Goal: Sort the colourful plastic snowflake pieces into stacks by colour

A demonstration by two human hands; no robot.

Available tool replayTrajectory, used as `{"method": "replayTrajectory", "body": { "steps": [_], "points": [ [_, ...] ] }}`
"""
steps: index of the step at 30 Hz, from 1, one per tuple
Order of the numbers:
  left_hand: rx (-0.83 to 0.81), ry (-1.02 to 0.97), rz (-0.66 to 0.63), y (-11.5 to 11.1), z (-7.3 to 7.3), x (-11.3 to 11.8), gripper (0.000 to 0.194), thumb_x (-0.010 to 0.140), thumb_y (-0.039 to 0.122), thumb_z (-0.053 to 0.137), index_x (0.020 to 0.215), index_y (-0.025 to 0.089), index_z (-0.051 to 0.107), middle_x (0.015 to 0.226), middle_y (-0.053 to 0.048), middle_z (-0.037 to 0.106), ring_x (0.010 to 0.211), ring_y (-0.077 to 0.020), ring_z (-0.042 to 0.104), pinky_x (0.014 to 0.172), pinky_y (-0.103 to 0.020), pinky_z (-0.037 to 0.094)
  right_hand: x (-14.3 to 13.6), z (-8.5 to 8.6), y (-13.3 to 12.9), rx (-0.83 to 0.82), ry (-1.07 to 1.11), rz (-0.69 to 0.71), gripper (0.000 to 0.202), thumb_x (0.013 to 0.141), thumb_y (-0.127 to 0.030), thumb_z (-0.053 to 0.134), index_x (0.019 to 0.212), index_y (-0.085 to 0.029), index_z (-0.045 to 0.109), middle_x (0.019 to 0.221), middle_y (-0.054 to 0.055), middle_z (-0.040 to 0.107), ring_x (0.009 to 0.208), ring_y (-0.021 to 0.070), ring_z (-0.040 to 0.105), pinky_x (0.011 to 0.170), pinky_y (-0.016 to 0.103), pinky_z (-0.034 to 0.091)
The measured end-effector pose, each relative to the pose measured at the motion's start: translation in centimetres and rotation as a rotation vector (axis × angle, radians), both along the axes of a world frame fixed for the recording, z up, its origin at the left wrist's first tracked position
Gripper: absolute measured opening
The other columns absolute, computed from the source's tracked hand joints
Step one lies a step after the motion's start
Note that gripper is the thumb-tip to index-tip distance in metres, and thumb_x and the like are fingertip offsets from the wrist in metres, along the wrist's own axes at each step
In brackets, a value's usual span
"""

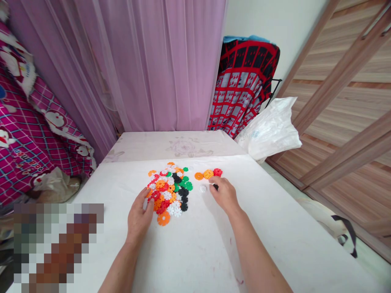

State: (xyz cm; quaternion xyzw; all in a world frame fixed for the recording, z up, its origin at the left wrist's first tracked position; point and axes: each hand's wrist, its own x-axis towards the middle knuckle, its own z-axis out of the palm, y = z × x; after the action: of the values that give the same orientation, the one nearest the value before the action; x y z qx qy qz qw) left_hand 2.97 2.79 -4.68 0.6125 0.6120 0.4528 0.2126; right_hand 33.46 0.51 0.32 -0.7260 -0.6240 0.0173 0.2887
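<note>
A heap of plastic snowflake discs [167, 195] in orange, red, white, green and black lies on the white-covered table. At the heap's left edge is my left hand [139, 213], thumb and fingers apart, the fingertips touching or nearly touching the discs. To the right, my right hand [224, 193] is low over the table, its fingers closed around a black snowflake disc [215, 186] that is mostly hidden. Just beyond it lie an orange disc [198, 176], a yellow-orange disc [208, 174] and a red disc [218, 172] in a row. A white disc [203, 188] sits left of my right fingertips.
Past the white cloth [189, 252], the table's far end has a floral cover [146, 144]. A white plastic bag [270, 130] stands at the far right corner, near wooden cabinet doors [336, 101]. Purple curtains [159, 65] hang behind. Part of the lower left is pixelated.
</note>
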Motion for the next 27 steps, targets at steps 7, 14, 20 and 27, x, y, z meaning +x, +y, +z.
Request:
{"method": "replayTrajectory", "body": {
  "steps": [7,14,20,27],
  "points": [
    [0.001,-0.008,-0.005,0.0,0.0,0.0,0.041,0.084,0.039,0.051,0.12,0.023,0.062,0.135,-0.007,0.06,0.126,-0.0229,0.055,0.11,-0.041,0.04,-6.1,-1.5,0.5,-0.098,0.049,0.242,0.025,0.081,-0.014,0.054,0.1,-0.026,0.064,0.102,-0.001,0.07,0.094,0.0169,0.061,0.084,0.028,0.044],
    [0.03,0.004,-0.013,0.2,-0.3,0.0,0.04,0.084,0.038,0.052,0.12,0.023,0.062,0.133,-0.006,0.061,0.125,-0.0225,0.055,0.109,-0.04,0.041,-7.7,-1.4,1.3,-0.119,0.092,0.303,0.025,0.079,-0.02,0.063,0.103,-0.026,0.063,0.105,0.001,0.069,0.104,0.0199,0.056,0.087,0.03,0.043],
    [0.037,0.007,-0.015,0.2,-0.4,0.0,0.041,0.084,0.038,0.052,0.12,0.022,0.062,0.135,-0.008,0.06,0.125,-0.0234,0.055,0.109,-0.042,0.041,-9.0,-2.0,2.3,-0.152,0.16,0.282,0.024,0.078,-0.018,0.061,0.101,-0.026,0.062,0.103,0.001,0.069,0.099,0.0187,0.058,0.084,0.03,0.043],
    [0.038,0.013,-0.015,0.1,-0.1,0.1,0.04,0.084,0.037,0.052,0.119,0.021,0.062,0.134,-0.008,0.061,0.125,-0.0233,0.055,0.109,-0.041,0.042,-8.9,-2.8,2.4,-0.098,0.13,0.289,0.026,0.077,-0.014,0.059,0.101,-0.023,0.062,0.101,0.005,0.068,0.096,0.0199,0.059,0.087,0.033,0.043]
  ]
}}
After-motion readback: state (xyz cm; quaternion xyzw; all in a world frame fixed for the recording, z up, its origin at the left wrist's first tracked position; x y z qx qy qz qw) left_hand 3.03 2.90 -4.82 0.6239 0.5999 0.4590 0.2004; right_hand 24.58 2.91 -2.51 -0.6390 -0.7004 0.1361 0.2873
